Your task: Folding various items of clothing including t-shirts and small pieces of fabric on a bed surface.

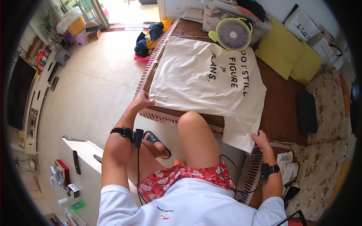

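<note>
A cream T-shirt (188, 75) with black lettering lies spread over a brown woven mat (281, 98) with a fringed edge. Its hem is toward the left and one sleeve (243, 132) hangs toward me at the right. My left hand (142, 100) pinches the near corner of the hem. At the sleeve's outer end, my right hand (260, 140) has its fingers closed on the cuff. A small green fan (233, 34) stands at the far side, in front of part of the shirt and its print.
Yellow-green folded cloth (281, 47) and a clear storage box (215, 13) sit beyond the shirt. A dark oblong case (307, 112) lies at the right by the floral cushions (327, 101). Bundled clothes (151, 37) are at the far left. A cable (138, 177) hangs from my left armband.
</note>
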{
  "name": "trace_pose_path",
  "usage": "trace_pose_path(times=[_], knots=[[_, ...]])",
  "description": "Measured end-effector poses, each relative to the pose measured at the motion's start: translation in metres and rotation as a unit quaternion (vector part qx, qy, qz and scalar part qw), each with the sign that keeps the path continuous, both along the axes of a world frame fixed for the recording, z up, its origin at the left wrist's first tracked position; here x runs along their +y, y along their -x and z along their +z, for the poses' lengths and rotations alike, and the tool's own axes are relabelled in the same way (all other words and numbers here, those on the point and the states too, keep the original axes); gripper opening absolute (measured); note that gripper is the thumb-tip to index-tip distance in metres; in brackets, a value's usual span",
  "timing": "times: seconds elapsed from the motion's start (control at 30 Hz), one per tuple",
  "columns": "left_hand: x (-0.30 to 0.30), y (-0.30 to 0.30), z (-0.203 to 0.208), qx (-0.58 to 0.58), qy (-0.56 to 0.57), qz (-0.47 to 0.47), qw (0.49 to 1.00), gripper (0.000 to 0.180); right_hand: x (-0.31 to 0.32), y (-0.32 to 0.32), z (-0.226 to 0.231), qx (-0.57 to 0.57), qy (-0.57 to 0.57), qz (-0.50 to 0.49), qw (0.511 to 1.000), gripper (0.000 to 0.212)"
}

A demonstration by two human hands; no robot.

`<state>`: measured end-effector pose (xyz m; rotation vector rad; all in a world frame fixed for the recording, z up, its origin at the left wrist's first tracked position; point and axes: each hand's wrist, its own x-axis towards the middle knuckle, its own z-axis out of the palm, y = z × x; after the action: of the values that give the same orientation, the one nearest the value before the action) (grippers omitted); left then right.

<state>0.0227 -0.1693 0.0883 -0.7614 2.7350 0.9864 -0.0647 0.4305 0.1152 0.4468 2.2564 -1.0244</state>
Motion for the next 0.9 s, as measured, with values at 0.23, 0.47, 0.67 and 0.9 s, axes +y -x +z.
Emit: trace_pose_path(times=[0.23,0.47,0.67,0.9], knots=[[-0.003,0.009,-0.015,0.008,-0.126,0.114,0.985,0.053,-0.065,0.023,-0.016,0.439,-0.030,0.205,0.874,0.014],[0.008,0.015,0.011,0.084,-0.185,0.140,0.969,0.026,-0.149,0.017,-0.021,0.472,-0.087,0.432,0.764,0.040],[0.006,0.011,0.013,0.077,-0.079,0.116,0.987,0.027,-0.146,0.011,-0.037,0.497,-0.090,0.460,0.731,0.082],[0.002,0.008,0.003,0.063,-0.072,0.065,0.993,0.022,-0.113,0.008,-0.039,0.557,-0.129,0.426,0.701,0.056]])
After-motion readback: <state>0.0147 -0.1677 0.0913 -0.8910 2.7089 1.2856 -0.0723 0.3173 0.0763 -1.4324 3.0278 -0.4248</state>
